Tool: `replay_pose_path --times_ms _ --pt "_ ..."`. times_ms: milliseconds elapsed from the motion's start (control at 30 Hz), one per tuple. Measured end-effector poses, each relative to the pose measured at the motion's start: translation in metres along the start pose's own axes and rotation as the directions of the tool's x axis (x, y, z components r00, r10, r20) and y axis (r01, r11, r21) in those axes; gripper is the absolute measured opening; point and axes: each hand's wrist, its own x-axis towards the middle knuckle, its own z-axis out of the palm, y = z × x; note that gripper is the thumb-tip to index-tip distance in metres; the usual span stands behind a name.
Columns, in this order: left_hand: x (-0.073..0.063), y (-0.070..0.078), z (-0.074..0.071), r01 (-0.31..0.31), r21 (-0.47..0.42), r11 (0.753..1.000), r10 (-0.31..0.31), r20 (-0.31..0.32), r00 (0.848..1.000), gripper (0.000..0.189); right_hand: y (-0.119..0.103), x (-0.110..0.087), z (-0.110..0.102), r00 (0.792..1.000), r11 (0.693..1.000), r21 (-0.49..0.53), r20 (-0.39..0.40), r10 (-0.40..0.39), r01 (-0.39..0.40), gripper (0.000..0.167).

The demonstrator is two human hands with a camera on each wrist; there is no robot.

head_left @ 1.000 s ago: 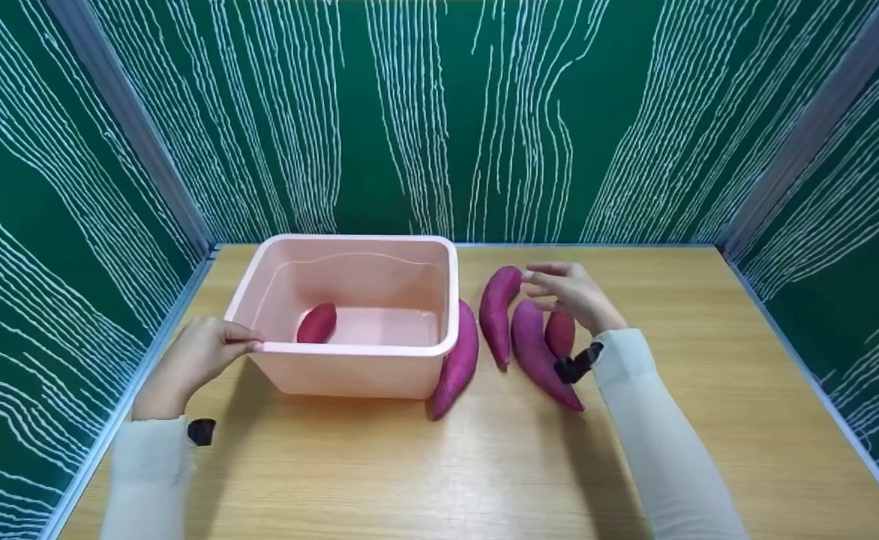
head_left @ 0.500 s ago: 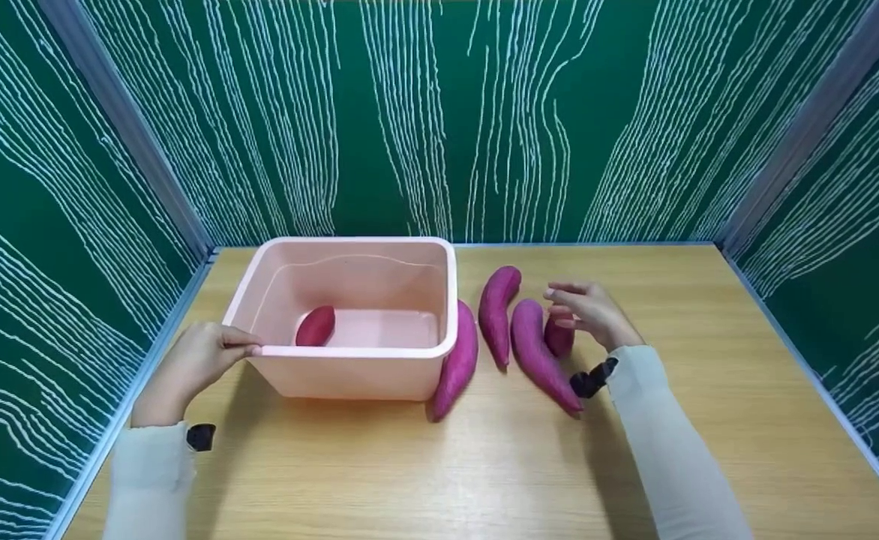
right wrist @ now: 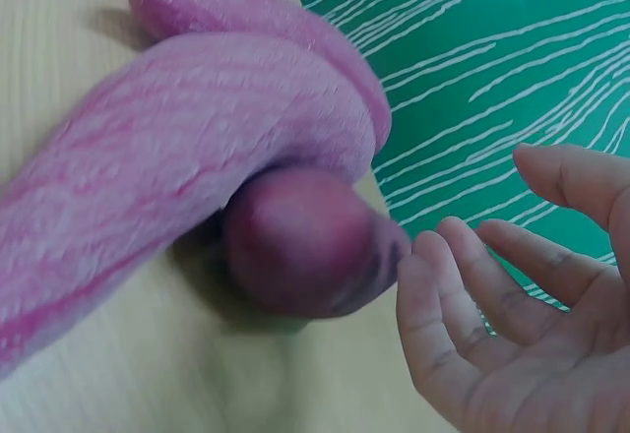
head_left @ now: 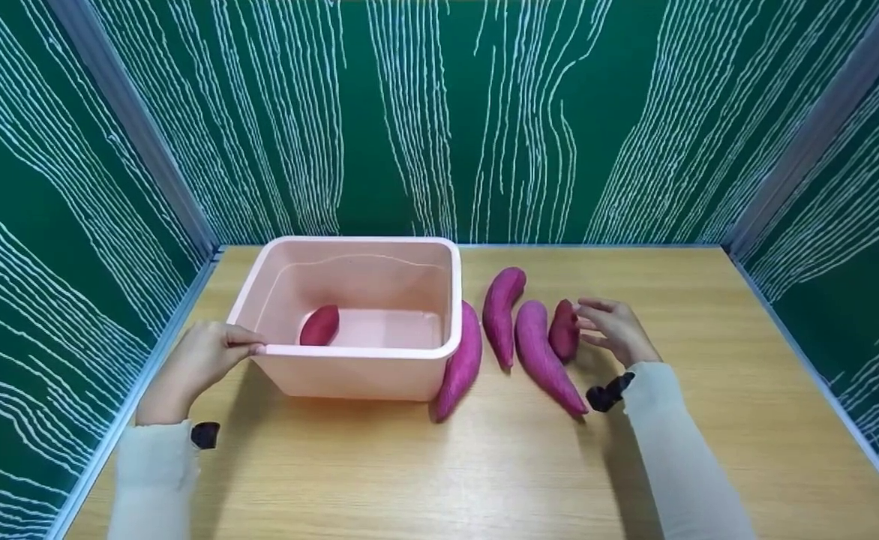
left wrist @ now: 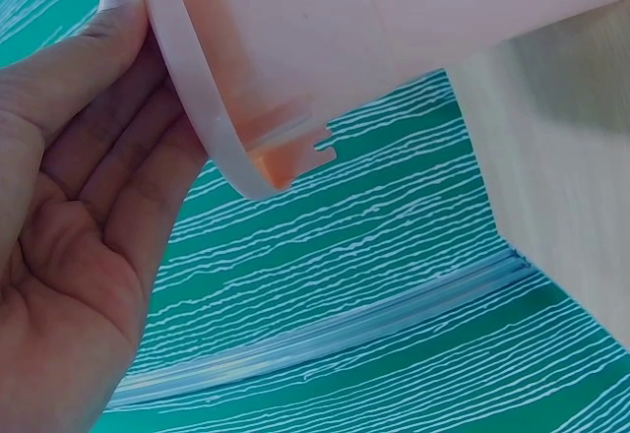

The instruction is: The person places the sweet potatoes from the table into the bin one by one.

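Observation:
My left hand pinches the near left corner of a pink plastic tub; the left wrist view shows the thumb on one side of its rim and fingers on the other. Inside the tub lies a short dark red sweet potato. Another short dark red sweet potato rests on the table, with my right hand just to its right. In the right wrist view the fingers are spread and loosely bent, tips close to the pointed end of that short sweet potato.
Three long purple sweet potatoes lie to the right of the tub: one against its right side, one farther back, and one alongside the short one. Green walls with white lines enclose the wooden table at the back and sides.
My right hand has moved right and a little nearer, from above the long sweet potatoes to beside the short one, which now shows fully. The left hand stays on the rim.

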Motion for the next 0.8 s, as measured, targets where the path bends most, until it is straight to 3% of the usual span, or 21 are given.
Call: replay_pose_path --times_ms 267,400,633,800 --pt "0.000 -0.001 0.000 -0.068 0.047 0.997 0.070 -0.037 0.997 0.019 0.018 0.001 -0.009 0.999 0.999 -0.001 0.002 0.049 -0.049 0.065" --pt "-0.001 -0.001 -0.001 -0.053 0.039 0.998 0.055 -0.028 0.998 0.019 0.026 0.004 -0.008 0.997 0.995 0.065 0.002 0.077 -0.076 0.067" --pt "0.000 -0.001 -0.001 -0.056 0.022 0.998 0.057 -0.025 0.998 0.020 0.034 0.011 -0.006 0.997 0.997 0.015 0.018 0.076 -0.076 0.073" --pt "0.000 -0.001 -0.001 -0.054 0.027 0.998 0.055 -0.027 0.998 0.019 0.037 0.014 -0.003 0.997 0.997 0.033 0.033 0.069 -0.070 0.080"
